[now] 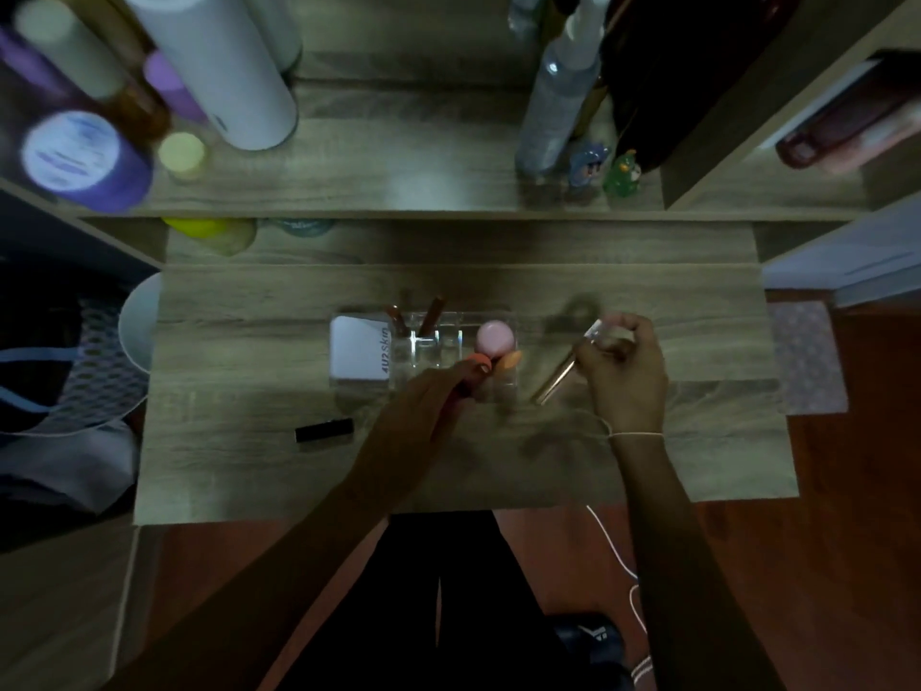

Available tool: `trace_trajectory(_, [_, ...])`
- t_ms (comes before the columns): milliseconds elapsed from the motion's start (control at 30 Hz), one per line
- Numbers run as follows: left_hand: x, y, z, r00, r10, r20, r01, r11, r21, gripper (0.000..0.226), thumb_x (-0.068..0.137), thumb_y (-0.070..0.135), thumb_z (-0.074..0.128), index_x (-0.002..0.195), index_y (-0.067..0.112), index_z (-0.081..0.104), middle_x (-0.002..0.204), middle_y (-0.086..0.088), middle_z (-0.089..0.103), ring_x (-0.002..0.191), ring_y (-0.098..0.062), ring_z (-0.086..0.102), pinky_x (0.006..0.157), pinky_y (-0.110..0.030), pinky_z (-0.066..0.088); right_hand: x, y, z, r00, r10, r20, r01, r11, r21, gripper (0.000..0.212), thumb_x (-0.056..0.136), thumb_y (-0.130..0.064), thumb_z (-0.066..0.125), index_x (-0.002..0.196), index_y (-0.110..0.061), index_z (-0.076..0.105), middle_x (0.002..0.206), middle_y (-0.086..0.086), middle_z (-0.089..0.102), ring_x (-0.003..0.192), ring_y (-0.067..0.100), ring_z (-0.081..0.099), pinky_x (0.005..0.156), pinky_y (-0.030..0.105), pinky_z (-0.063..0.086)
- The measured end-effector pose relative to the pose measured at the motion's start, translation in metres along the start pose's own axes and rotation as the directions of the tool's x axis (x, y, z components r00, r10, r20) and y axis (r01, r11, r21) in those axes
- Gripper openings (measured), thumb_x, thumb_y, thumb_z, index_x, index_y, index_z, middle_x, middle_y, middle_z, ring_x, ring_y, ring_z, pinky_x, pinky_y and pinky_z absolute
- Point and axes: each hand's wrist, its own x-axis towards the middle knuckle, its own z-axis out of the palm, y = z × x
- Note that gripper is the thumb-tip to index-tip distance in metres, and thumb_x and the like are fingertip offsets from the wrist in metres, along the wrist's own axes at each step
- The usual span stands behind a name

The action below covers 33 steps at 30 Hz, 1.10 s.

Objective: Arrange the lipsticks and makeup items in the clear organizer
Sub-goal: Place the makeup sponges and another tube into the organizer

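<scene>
The clear organizer [438, 349] sits mid-table. It holds a white compact [356, 354] at its left end, two brown lip tubes [428, 316] upright in the back slots and a pink round item [494, 337] at the right. My left hand [428, 391] is at the organizer's front right, closed on an orange-capped item [478, 364]; a peach sponge-like item [509, 362] lies just beside it. To the right of the organizer, my right hand [623, 371] grips a rose-gold tube [555, 381] with a clear cap, tilted. A black lipstick [324, 431] lies on the table at front left.
A raised shelf behind carries blurred bottles: purple jars [84, 162], a white cylinder [224, 67], a clear bottle [553, 112] and two small figurines [605, 167]. A white bowl [142, 326] sits off the table's left edge. The table's front edge is near my legs.
</scene>
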Motion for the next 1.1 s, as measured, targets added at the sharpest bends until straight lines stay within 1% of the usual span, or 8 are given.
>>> trace_trajectory(100, [0.006,-0.004,-0.013,0.987,-0.092,-0.130,0.089,0.996,-0.031,0.043,0.096,0.042,0.032,0.137,0.051,0.025,0.113,0.008,0.054,0.096,0.005,0.051,0.080,-0.019,0.046,0.004,-0.033,0.008,0.994,-0.110,0.014,0.107,0.987,0.121,0.033,0.078,-0.009,0.073,0.107,-0.018,0.060,0.092,0.005,0.070,0.080,0.011,0.067,0.081,0.040,0.058])
trace_trajectory(200, [0.009,-0.008,-0.024,0.961,-0.107,-0.257,0.112,0.994,0.006,0.043,0.097,0.037,0.036,0.138,0.045,0.028,0.101,0.013,0.051,0.084,0.007,0.049,0.069,-0.006,0.039,0.005,-0.054,0.026,0.966,-0.254,0.052,0.250,0.965,0.075,0.033,0.080,-0.012,0.072,0.111,-0.018,0.062,0.102,0.007,0.070,0.089,0.014,0.067,0.082,0.037,0.057])
trace_trajectory(367, [0.007,-0.019,-0.033,0.889,-0.225,-0.400,0.220,0.974,-0.057,0.032,0.098,0.027,0.047,0.130,0.030,0.045,0.113,0.008,0.057,0.100,-0.007,0.060,0.077,-0.027,0.053,0.001,-0.060,0.052,0.925,-0.347,0.155,0.345,0.938,0.039,0.031,0.079,-0.014,0.074,0.108,-0.018,0.063,0.094,-0.002,0.069,0.086,0.007,0.066,0.080,0.033,0.057])
trace_trajectory(533, [0.007,-0.015,-0.034,0.853,-0.299,-0.427,0.266,0.954,-0.138,0.027,0.095,0.025,0.052,0.119,0.037,0.048,0.114,0.003,0.060,0.088,0.010,0.057,0.069,-0.001,0.043,0.000,-0.052,0.065,0.853,-0.448,0.269,0.474,0.880,-0.038,0.028,0.076,-0.010,0.075,0.100,-0.017,0.063,0.087,-0.008,0.066,0.079,0.003,0.063,0.073,0.008,0.048])
trace_trajectory(667, [0.012,-0.009,-0.028,0.813,-0.437,-0.384,0.360,0.896,-0.259,0.036,0.091,0.019,0.061,0.124,0.024,0.051,0.112,0.008,0.059,0.097,-0.002,0.056,0.079,-0.016,0.045,0.001,-0.048,0.072,0.805,-0.461,0.374,0.519,0.853,-0.065,0.026,0.075,-0.008,0.076,0.097,-0.016,0.063,0.088,-0.007,0.064,0.078,0.002,0.061,0.072,-0.001,0.043])
trace_trajectory(767, [0.016,-0.012,-0.023,0.794,-0.473,-0.382,0.387,0.878,-0.283,0.026,0.090,0.019,0.061,0.116,0.018,0.057,0.107,0.014,0.057,0.099,-0.004,0.055,0.077,-0.012,0.040,0.003,-0.045,0.076,0.779,-0.462,0.425,0.550,0.828,-0.109,0.027,0.075,-0.009,0.076,0.096,-0.019,0.062,0.088,-0.005,0.065,0.078,0.008,0.063,0.071,0.003,0.045])
trace_trajectory(933, [0.020,-0.020,-0.018,0.819,-0.422,-0.388,0.351,0.904,-0.244,0.018,0.090,0.013,0.061,0.108,0.014,0.059,0.098,0.014,0.053,0.094,-0.012,0.061,0.081,-0.031,0.053,0.004,-0.043,0.081,0.773,-0.441,0.456,0.555,0.819,-0.147,0.027,0.074,-0.008,0.075,0.095,-0.019,0.062,0.091,0.000,0.069,0.082,0.013,0.065,0.079,0.032,0.056])
trace_trajectory(1100, [0.021,-0.031,-0.011,0.821,-0.436,-0.368,0.404,0.900,-0.166,0.017,0.090,0.018,0.060,0.107,0.019,0.059,0.102,0.002,0.066,0.090,-0.005,0.059,0.074,-0.015,0.042,0.002,-0.044,0.085,0.751,-0.423,0.508,0.564,0.811,-0.158,0.027,0.075,-0.007,0.074,0.097,-0.017,0.062,0.092,0.003,0.068,0.083,0.014,0.064,0.079,0.035,0.057])
